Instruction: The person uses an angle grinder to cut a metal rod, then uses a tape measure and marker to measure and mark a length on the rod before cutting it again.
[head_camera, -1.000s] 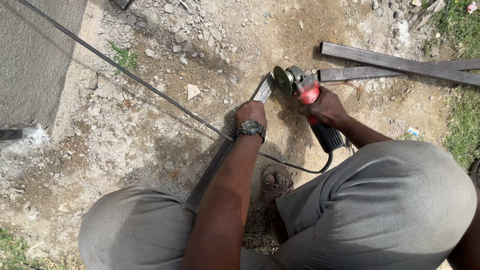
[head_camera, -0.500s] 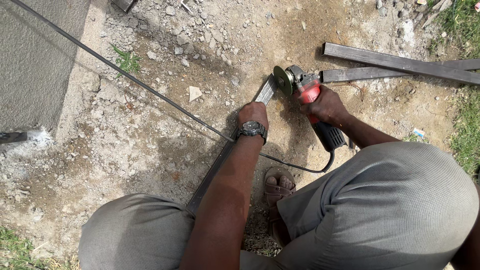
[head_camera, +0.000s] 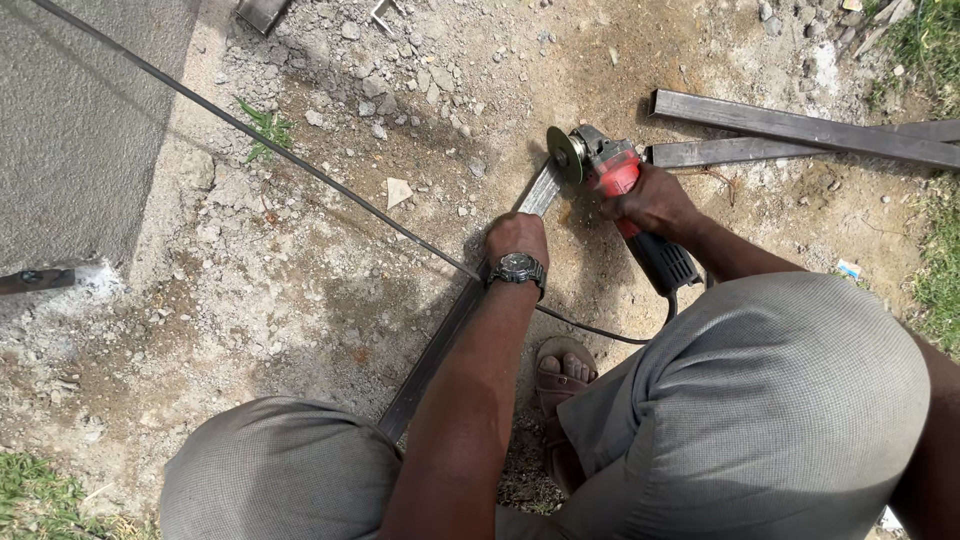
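The person squats over bare, stony ground and works on one long steel bar that lies flat on it, running from under the left knee up to the middle of the ground near the top. The left hand, with a wristwatch, is closed down on the bar close to its far end and presses it to the ground. The right hand is wrapped tight around the red body of one angle grinder, and the disc stands upright at the end of the bar, touching it or just above it; I cannot tell which. The bar looks stiff and rather heavy, with hard edges, so I judge it will not bend, but it may slide or shake on the loose stones; the good place to hold it is near the cut, yet clear of the disc. The grinder looks compact and heavy at the head, best held by the body and the rear handle. I count two more steel bars at the upper right edge of the ground, one black cable crossing it, and one sandalled foot.
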